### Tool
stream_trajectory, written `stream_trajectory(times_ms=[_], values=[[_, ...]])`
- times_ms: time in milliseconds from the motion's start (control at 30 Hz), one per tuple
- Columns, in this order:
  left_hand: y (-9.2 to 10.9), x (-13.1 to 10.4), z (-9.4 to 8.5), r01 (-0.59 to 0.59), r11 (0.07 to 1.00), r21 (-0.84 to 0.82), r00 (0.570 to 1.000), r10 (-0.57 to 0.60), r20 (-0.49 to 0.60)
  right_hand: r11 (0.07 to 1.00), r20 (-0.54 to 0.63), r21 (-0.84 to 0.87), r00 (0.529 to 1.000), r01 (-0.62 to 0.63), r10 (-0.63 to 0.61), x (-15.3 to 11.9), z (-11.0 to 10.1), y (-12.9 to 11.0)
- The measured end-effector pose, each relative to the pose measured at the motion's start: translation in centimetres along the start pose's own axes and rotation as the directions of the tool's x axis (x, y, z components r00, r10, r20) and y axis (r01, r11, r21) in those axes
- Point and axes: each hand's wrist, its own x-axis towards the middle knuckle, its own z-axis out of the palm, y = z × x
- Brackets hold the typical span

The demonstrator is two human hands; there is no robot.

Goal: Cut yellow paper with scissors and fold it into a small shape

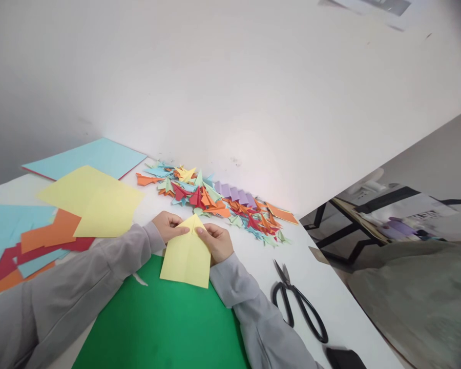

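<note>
Between my two hands is a yellow sheet of paper (186, 259), its top corners folded in to a point and a crease down its middle. My left hand (168, 226) pinches its upper left edge, thumb on the front face. On the other side my right hand (217, 242) grips the upper right edge, its thumb close to the centre line. The fingers behind the paper are hidden. Below the paper's lower edge lies a green mat (165, 318) on the white table.
Many small folded paper pieces (207, 197) are heaped along the wall. At left lie yellow sheets (100, 200), a light blue stack (88, 156) and orange pieces (49, 233). Black-handled scissors (292, 292) rest at right, near a black object (343, 359) at the table's edge.
</note>
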Motion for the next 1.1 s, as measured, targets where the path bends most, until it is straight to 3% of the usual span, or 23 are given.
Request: stream_trajectory(times_ms=[133,300,433,533,600,667,733,800,833,900,1000,1100], values=[[0.2,-0.2,0.0,-0.018,1.0,-0.004,1.0,0.018,-0.015,0.999,-0.038,-0.021,0.998,0.048,-0.049,-0.1,0.1,0.3],[0.6,-0.4,0.3,-0.036,0.999,-0.037,0.998,0.035,-0.045,0.983,-0.049,-0.168,0.995,0.079,-0.088,-0.1,-0.1,0.6],[0.2,-0.1,0.3,-0.081,0.989,0.124,0.995,0.087,-0.043,0.907,-0.136,-0.39,0.964,0.16,-0.228,-0.6,-0.4,0.9],[-0.4,0.1,0.3,-0.187,0.934,0.305,0.978,0.205,-0.028,0.853,-0.131,-0.495,0.956,0.168,-0.264,-1.3,-0.8,1.2],[-0.8,0.0,0.3,-0.279,0.857,0.434,0.948,0.319,-0.02,0.792,-0.133,-0.592,0.95,0.153,-0.283,-1.9,-1.1,1.3],[-0.9,-0.3,0.5,-0.395,0.717,0.575,0.884,0.467,0.026,0.676,-0.124,-0.725,0.939,0.135,-0.321,-2.4,-1.5,1.4],[-1.1,-0.7,0.7,-0.519,0.492,0.699,0.782,0.604,0.155,0.542,-0.092,-0.832,0.933,0.119,-0.347,-2.8,-1.7,1.3],[-1.2,-1.0,1.0,-0.595,0.259,0.761,0.693,0.644,0.323,0.45,-0.058,-0.886,0.937,0.11,-0.345,-2.9,-1.7,1.2],[-1.3,-1.1,1.1,-0.605,0.175,0.777,0.677,0.627,0.386,0.417,-0.045,-0.902,0.939,0.108,-0.341,-3.0,-1.7,1.1],[-1.5,-1.3,1.4,-0.591,0.078,0.803,0.687,0.571,0.449,0.349,-0.023,-0.931,0.939,0.105,-0.343,-3.0,-1.6,0.9],[-1.7,-1.4,1.6,-0.576,0.019,0.817,0.697,0.533,0.479,0.262,-0.036,-0.963,0.937,0.06,-0.347,-3.3,-1.6,0.6],[-1.6,-1.4,1.5,-0.563,-0.019,0.826,0.689,0.542,0.482,0.27,-0.087,-0.963,0.942,0.004,-0.325,-3.7,-1.8,0.5]])
